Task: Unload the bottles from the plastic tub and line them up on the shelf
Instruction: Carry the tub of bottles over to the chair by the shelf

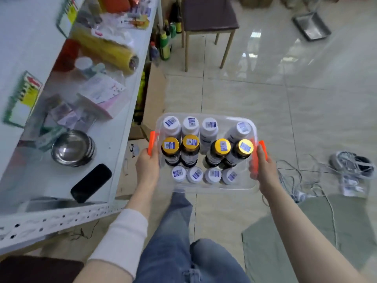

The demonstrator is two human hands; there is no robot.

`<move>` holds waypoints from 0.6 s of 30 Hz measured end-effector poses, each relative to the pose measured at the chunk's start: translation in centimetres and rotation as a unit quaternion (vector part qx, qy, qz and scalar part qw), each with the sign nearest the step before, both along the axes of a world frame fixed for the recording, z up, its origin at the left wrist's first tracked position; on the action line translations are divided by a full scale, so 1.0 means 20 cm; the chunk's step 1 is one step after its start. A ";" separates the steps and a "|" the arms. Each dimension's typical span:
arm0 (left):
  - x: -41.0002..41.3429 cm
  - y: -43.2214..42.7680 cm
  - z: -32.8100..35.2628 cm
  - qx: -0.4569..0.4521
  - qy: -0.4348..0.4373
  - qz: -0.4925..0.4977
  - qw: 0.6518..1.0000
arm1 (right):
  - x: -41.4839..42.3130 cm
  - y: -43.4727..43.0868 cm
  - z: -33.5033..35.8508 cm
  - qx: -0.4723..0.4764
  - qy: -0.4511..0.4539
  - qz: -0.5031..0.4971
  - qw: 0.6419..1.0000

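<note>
A clear plastic tub (222, 119) with orange side handles hangs in the air in front of me, over the tiled floor. My left hand (148, 162) grips its left handle and my right hand (263, 167) grips its right handle. Inside stand several bottles in three rows: white-capped white bottles (190, 124) at the far side, dark bottles with gold caps (171, 145) in the middle, small white-capped bottles (195, 174) nearest me. The white shelf (114, 160) lies to my left, beside the tub.
On the shelf lie a steel bowl (72, 147), a black phone (91, 182), a yellow roll (108, 51), packets and price tags. A chair (208, 19) and floor bottles (165, 43) stand ahead, a cardboard box (153, 99) by the shelf, tangled cables (306, 180) at right.
</note>
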State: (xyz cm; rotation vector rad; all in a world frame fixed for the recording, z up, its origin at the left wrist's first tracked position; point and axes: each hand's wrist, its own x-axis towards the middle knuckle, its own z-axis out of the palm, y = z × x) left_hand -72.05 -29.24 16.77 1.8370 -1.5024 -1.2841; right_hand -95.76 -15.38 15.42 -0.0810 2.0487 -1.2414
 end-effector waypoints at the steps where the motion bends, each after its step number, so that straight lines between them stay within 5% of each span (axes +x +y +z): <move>1: -0.07 -0.09 0.02 0.000 0.005 -0.008 1.000 | -0.06 -0.07 0.01 -0.006 -0.001 -0.011 1.000; 18: -1.41 -1.31 0.13 0.021 -0.008 -0.037 0.999 | -1.32 -1.23 0.14 -0.022 0.002 -0.050 0.998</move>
